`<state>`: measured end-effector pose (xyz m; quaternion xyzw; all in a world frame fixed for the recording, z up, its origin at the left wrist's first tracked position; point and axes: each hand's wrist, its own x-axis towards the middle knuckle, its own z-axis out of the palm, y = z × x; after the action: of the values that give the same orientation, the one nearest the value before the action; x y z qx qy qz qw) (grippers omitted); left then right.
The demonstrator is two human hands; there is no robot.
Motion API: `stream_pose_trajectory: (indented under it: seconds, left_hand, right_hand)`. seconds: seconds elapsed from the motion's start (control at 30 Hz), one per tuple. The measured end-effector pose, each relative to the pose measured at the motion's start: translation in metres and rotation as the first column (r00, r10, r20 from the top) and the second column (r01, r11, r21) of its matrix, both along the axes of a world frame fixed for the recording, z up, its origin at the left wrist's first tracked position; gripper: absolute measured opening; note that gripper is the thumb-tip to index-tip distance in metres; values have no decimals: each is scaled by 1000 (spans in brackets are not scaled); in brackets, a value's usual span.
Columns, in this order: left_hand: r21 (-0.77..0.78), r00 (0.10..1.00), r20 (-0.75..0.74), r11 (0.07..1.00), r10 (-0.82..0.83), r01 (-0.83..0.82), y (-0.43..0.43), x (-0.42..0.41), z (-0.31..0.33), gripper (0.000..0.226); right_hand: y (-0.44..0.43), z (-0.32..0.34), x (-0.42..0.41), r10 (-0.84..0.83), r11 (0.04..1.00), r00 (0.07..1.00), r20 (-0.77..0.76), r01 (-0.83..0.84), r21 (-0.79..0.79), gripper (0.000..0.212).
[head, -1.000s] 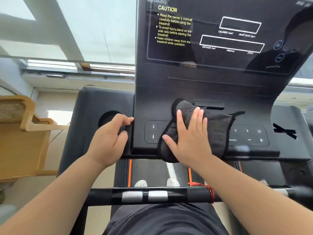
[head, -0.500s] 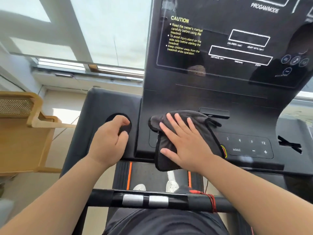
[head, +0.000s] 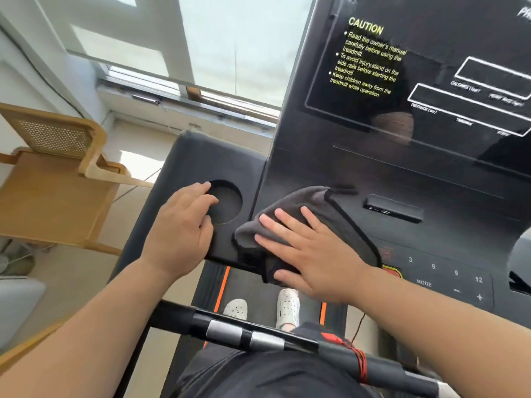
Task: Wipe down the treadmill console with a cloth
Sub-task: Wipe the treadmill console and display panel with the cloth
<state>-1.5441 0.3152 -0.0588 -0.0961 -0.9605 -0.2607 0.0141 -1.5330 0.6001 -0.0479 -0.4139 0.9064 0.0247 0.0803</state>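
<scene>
Right hand (head: 310, 254) lies flat on a dark grey cloth (head: 339, 219), fingers straight and spread, pressing it onto the lower left corner of the black treadmill console (head: 402, 173). The cloth's near edge hangs over the console's front lip below the thumb.

Left hand (head: 181, 225), just left of the cloth, rests on the black side tray (head: 201, 156) with fingers loosely bent and holding nothing, fingertips at the rim of a round cup holder (head: 228, 202).

The console face is glossy and rises away from the right hand. A narrow slot (head: 392, 211) sits just beyond the fingers to the right. Below the wrists a black handlebar (head: 258, 337) with two silver sensor plates crosses the view, and a red cord (head: 357, 357) is wound round it under the right forearm. Beneath lie the belt (head: 258, 285) with its orange edge stripes and a pair of white perforated shoes (head: 288, 305).

Past the left hand stand a wooden chair (head: 57, 179) with a cane back, a pale floor and a large window (head: 230, 44).

Yellow print above the right hand reads "CAUTION" (head: 366, 25), then: "Read the owner's manual carefully before using the treadmill", "To avoid injury, stand on the side rails before starting the treadmill", "Keep children away from the treadmill while operation". White outlined boxes to the right carry labels, among them "DISTANCE (km)" and "CALORIES"; the rest are too blurred. The keypad (head: 448, 277) right of the wrist shows 3, 6, 9, 12, MODE, − and +.
</scene>
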Motion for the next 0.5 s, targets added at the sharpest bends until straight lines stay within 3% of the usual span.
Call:
stream_pose_trajectory:
  seconds: [0.1,0.27,0.5]
  left_hand:
    - [-8,1000,20,1000,18,-18,2,-1,2,41]
    - [108,993,74,989,93,-101,5,-4,14,35]
    - [179,994,12,977,113,-113,23,-30,43,37]
  right_hand:
    - [-3,4,-40,-115,993,990,-77,116,6,74]
    - [-31,21,-103,-101,993,937,-335,117,28,76]
    - [-38,53,-124,-273,957,780,-563,279,-79,82]
